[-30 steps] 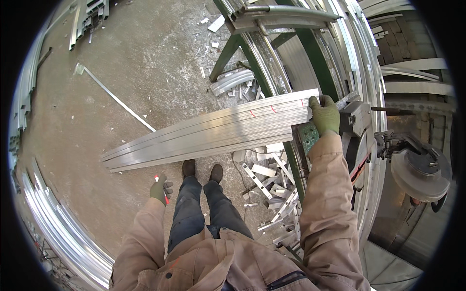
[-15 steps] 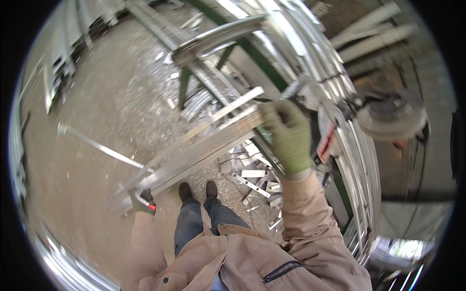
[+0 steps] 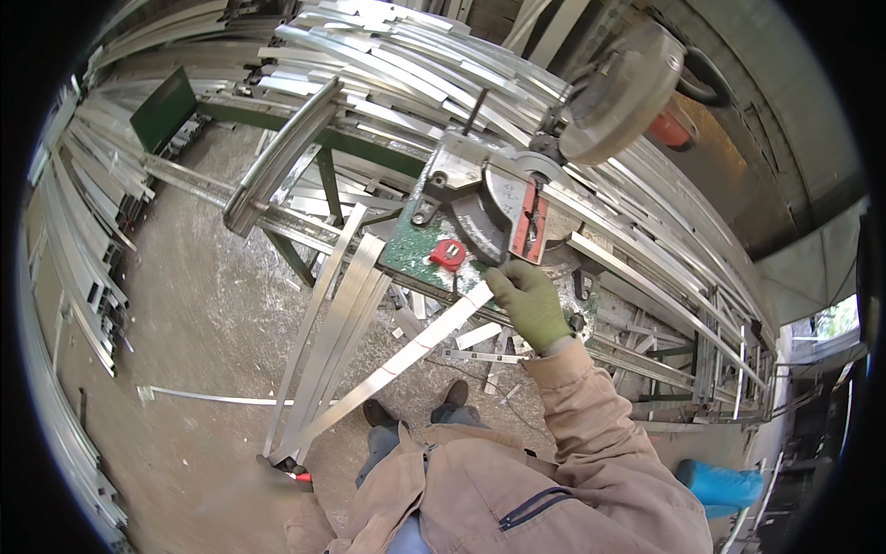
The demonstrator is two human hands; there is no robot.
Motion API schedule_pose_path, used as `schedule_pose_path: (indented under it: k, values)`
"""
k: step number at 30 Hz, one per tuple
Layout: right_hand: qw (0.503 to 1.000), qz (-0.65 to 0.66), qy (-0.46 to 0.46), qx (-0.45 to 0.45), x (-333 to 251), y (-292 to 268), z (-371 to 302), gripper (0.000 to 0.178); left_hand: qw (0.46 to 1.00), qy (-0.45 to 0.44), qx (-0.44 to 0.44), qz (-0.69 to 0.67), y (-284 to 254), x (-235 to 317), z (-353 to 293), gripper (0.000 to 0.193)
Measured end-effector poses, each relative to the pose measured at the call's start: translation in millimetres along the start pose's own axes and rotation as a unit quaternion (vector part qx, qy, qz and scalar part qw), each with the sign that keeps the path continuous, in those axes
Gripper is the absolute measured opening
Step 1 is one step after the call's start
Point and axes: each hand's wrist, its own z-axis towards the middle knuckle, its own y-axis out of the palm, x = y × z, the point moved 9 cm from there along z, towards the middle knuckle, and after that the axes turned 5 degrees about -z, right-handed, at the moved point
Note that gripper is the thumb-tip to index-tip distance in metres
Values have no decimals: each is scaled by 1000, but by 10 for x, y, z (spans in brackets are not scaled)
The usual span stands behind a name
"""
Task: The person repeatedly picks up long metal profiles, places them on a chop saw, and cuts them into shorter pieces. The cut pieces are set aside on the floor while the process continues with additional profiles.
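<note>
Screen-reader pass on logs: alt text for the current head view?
Gloved right hand grips a red-marked metal strip by its upper end; left hand is near its lower end. Beyond, a red tape measure lies on a green saw bench.

Ctr: strip (image 3: 399, 367) bare metal, smooth, v. shiny. R hand (image 3: 533, 307) in matt knit-look cloth glove. Bot. R of ctr: jacket (image 3: 591, 420) matt woven cloth, creased. Mid-frame: tape measure (image 3: 448, 254) glossy plastic-look. Frame L: floor (image 3: 198, 323) rough, matt, concrete-look. Upper R: saw guard (image 3: 628, 102) dull metal-look.
</note>
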Motion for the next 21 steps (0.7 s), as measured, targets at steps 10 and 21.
schedule_pose_path:
  k: [10, 21]
  values:
    - [957, -130, 75, 247, 2491, -2112, 158, 48, 983, 93, -137, 74, 3203, -356, -846, 36]
    - [944, -89, 93, 304, 3290, -3496, 237, 56, 947, 96, -228, 205, 6548, -1456, -1103, 42]
